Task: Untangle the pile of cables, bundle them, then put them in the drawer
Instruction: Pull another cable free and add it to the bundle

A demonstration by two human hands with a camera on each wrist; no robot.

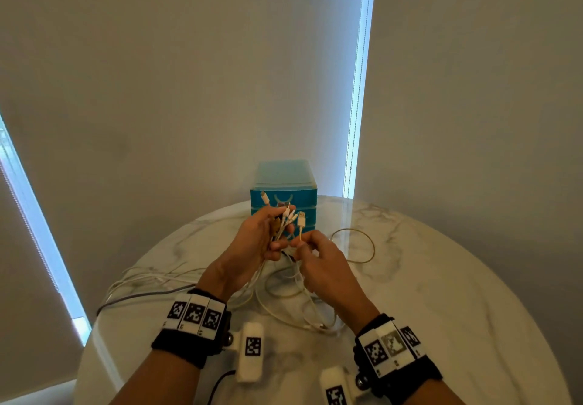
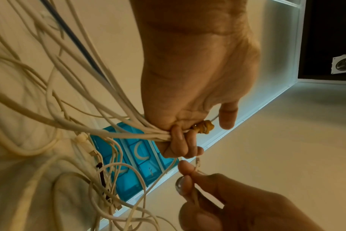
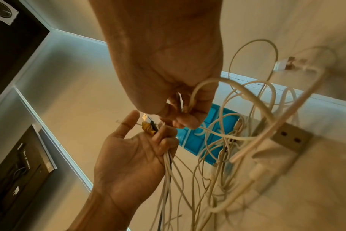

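Observation:
Above the table, my left hand (image 1: 277, 231) grips a bunch of white cables (image 2: 101, 129) near their plug ends, among them one with a yellow-brown wrap (image 2: 203, 126); several plugs stick up above the fist. Just to its right, my right hand (image 1: 303, 243) pinches one thin white USB cable (image 1: 302, 222) below its plug, close to the left fingers (image 3: 164, 137). The remaining lengths hang down in tangled loops (image 3: 227, 140) onto the table (image 1: 441, 294). Behind the hands stands the blue drawer unit (image 1: 284, 188), its drawers closed.
The round marble table carries loose cable loops: a thin ring (image 1: 356, 247) to the right of the hands, white and dark strands (image 1: 142, 291) trailing left to the edge. Blinds and a wall stand right behind the drawer unit.

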